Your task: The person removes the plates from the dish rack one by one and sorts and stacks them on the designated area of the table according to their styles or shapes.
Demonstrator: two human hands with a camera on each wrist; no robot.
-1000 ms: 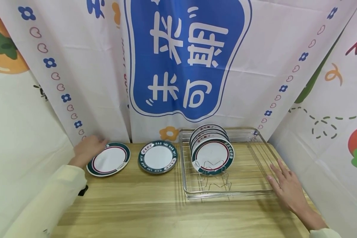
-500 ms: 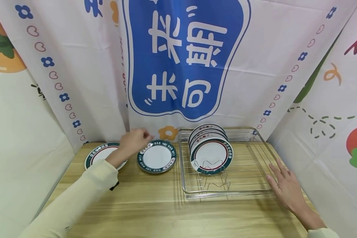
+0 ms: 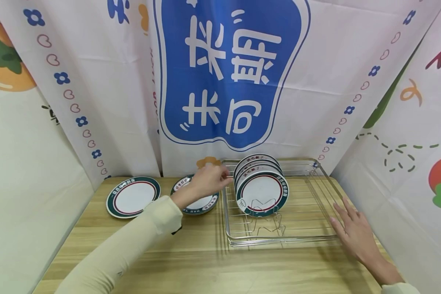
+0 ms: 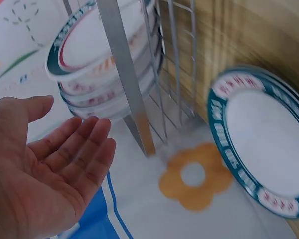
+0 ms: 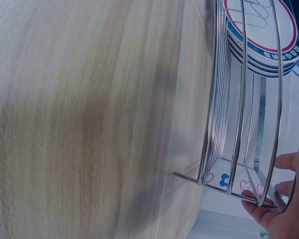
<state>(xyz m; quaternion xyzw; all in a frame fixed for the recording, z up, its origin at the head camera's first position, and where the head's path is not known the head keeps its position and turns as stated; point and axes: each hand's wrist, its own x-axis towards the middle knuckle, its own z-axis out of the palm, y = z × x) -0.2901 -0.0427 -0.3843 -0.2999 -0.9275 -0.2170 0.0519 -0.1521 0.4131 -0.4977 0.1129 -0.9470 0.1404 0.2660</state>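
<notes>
My left hand [image 3: 209, 179] is at the left edge of the wire dish rack [image 3: 305, 237], palm up in the left wrist view with fingers loosely bent and holding nothing. Just beyond its fingertips several plates [image 3: 262, 194] with green rims stand upright in the rack. Under the left forearm lies another green-rimmed plate [image 3: 196, 206], partly covered; the left wrist view shows that plate [image 4: 269, 134] stacked on another. My right hand [image 3: 356, 232] holds the rack's right rim, with thumb and fingers [image 5: 286, 162] over the wire.
A further plate [image 3: 134, 198] lies flat at the left of the wooden table [image 3: 213, 265]. A printed cloth [image 3: 191, 155] hangs right behind the plates and the rack. More cloth [image 3: 400, 171] closes off the right side.
My left hand has moved right, from the far-left plate across the middle plate to the rack's left edge. The right hand has stayed on the rack; the plates have not moved.
</notes>
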